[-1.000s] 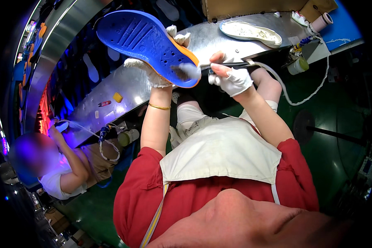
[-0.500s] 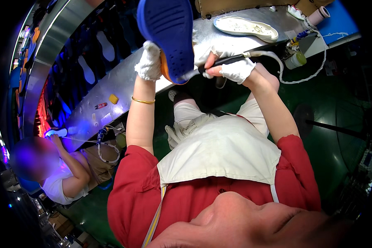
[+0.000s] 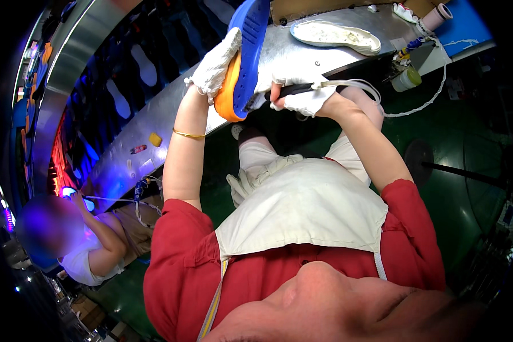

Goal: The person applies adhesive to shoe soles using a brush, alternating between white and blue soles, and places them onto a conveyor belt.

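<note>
My left hand [image 3: 215, 64], in a white glove, is wrapped round a shoe sole [image 3: 248, 60] with a blue face and an orange side wall. The sole is held up on edge above the bench, its far end running out of the top of the view. In my right hand [image 3: 309, 101], partly gloved with bare fingertips showing, is a black-handled brush [image 3: 295, 89] with a pale tube trailing from its back end. The brush tip lies at the near end of the sole and looks to touch it; the exact contact is hard to make out.
On the metal bench [image 3: 179, 94] lie a white sole [image 3: 336, 37] and a yellow block [image 3: 155, 138]. A lidded jar [image 3: 406, 80] hangs by the bench's right end. To the left, soles ride on a dark conveyor [image 3: 145, 62]; another person [image 3: 100, 245] works there.
The sole has turned from face-on to nearly edge-on, showing more of its orange side. My right hand and the brush have shifted slightly left.
</note>
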{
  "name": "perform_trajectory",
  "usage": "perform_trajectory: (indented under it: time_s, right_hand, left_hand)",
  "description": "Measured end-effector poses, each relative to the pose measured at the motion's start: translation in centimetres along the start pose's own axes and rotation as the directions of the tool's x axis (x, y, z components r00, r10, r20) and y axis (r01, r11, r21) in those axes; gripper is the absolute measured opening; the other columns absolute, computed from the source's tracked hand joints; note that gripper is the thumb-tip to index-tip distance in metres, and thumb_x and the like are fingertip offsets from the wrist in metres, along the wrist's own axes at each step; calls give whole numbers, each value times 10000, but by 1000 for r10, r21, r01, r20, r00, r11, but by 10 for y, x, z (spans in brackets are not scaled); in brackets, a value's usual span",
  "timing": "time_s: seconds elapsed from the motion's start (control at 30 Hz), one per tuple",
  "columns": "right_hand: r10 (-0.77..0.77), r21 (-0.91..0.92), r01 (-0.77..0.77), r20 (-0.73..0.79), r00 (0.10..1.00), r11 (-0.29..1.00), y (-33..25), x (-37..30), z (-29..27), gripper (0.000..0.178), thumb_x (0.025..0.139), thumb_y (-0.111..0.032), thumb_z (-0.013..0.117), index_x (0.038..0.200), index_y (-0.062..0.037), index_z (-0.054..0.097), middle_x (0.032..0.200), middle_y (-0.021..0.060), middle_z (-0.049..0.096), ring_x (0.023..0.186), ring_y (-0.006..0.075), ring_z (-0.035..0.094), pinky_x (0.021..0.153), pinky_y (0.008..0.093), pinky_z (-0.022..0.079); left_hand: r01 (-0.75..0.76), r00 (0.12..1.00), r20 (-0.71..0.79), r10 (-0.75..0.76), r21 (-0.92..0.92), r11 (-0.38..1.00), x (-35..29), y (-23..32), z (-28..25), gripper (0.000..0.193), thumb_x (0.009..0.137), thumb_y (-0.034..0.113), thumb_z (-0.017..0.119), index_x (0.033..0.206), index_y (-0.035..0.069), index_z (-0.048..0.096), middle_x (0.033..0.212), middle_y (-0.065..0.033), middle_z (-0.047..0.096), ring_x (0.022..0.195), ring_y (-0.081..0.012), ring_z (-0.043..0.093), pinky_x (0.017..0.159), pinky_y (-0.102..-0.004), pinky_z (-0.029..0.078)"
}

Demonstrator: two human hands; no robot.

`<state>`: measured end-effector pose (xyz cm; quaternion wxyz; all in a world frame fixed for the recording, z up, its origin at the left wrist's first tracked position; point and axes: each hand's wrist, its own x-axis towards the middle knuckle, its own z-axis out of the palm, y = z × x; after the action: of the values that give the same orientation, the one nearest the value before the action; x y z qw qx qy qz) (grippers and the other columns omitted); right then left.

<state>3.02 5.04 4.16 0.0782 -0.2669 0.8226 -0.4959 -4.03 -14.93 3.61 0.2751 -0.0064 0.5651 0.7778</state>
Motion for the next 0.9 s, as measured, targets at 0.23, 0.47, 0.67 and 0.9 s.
perform_trajectory:
  time_s: [0.23,0.47,0.67,0.9]
  right_hand:
    - [-131,19,132,-59,990,991,6,17,-21,100,698,26,599,766,-47,593,813,71,604,788,196,580,736,270,465]
    - [45,317,-39,-11,999,948,-9,3,-38,117,708,-20,654,764,-42,554,768,52,603,734,147,590,712,266,462]
    - [46,479,65,-216,975,875,-17,-8,-24,181,771,-61,689,887,-40,551,778,49,620,730,103,595,672,232,474]
    - [125,590,136,-381,916,796,16,-10,2,189,796,-106,670,899,-22,536,765,49,598,686,97,570,649,223,464]
  left_hand:
    - [-23,999,31,24,-48,999,-2,6,4,469,858,445,573,1114,52,577,920,-60,637,763,-126,620,668,-249,527]
    - [-369,929,-15,370,-139,919,-17,12,-10,567,860,486,536,1218,48,495,1088,-108,604,948,-203,611,846,-305,501]
    - [9,971,181,157,-681,732,-35,-5,-42,765,830,651,403,1254,18,460,1168,-182,558,969,-326,598,879,-478,482]
    - [-53,955,150,254,-762,646,-47,-75,20,606,870,458,492,1310,53,394,1261,-191,478,1135,-348,483,1013,-539,326]
